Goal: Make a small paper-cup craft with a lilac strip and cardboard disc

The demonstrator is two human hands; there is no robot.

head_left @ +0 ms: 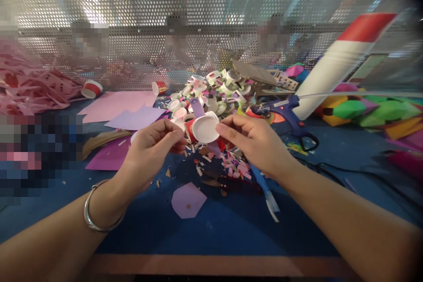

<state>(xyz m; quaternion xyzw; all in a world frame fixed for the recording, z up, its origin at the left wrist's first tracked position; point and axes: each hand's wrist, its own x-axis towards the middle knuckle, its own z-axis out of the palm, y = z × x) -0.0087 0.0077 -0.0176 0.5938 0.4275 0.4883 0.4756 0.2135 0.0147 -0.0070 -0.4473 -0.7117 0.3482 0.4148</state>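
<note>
Pinching a small paper cup (205, 130) at the right side of its rim, the person's right hand (261, 141) is clamping thumb against fingers and holding it near the centre of the frame, above the tabletop (211, 238). This edge grip is probably serving to leave the round white face uncovered and turned toward the wearer. The left hand (152, 145) is hovering just beside the cup's left side, its thumb and curled fingers sitting close together; whether they are gripping anything or touching the cup, one cannot tell. A purple strip (197, 108) with a drawn face is rising above the cup's upper edge, though its attachment is not showing clearly. Right of centre, a glue gun (286, 108) is resting near the right hand, seemingly placed for easy reach. Pink and lavender sheets (122, 101) are lying toward the left, apparently leaving the middle for handwork, where loose scraps (231, 161) are gathering below the cup.

As for containers, the held cup is presenting a shallow white hollow with nothing visible inside; opening or base, one cannot tell. One red-and-white cup (91, 89) is lying at the upper left, and another cup (159, 87) is lying left of a heap of cut cup rings (228, 90); their insides are revealing no contents.
</note>
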